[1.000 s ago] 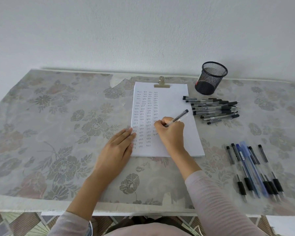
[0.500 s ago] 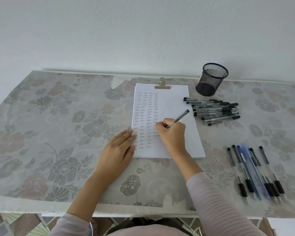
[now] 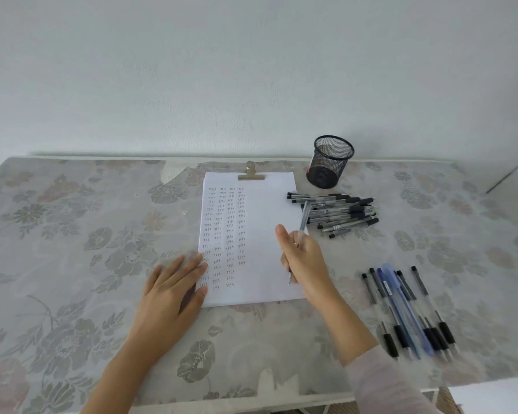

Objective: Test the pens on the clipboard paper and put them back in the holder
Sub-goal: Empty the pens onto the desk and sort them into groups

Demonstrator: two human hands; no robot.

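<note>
Centrally, the right grip [image 3: 304, 261] held a grey pen [image 3: 303, 218], fingers curled round its barrel, over the right part of the clipboard paper [image 3: 263, 222]; tip contact could not be confirmed through the blur. The left grip [image 3: 174, 289] lay flat, fingers straight, on the paper's lower left edge. The mesh holder [image 3: 329, 162] stood upright on the desk [image 3: 72, 234], just behind a pile of pens [image 3: 338, 215]. A row of pens [image 3: 407, 309] lay further right.

Right sleeve [image 3: 386, 383], pale pinkish-grey, soft knit, possibly finely ribbed
</note>
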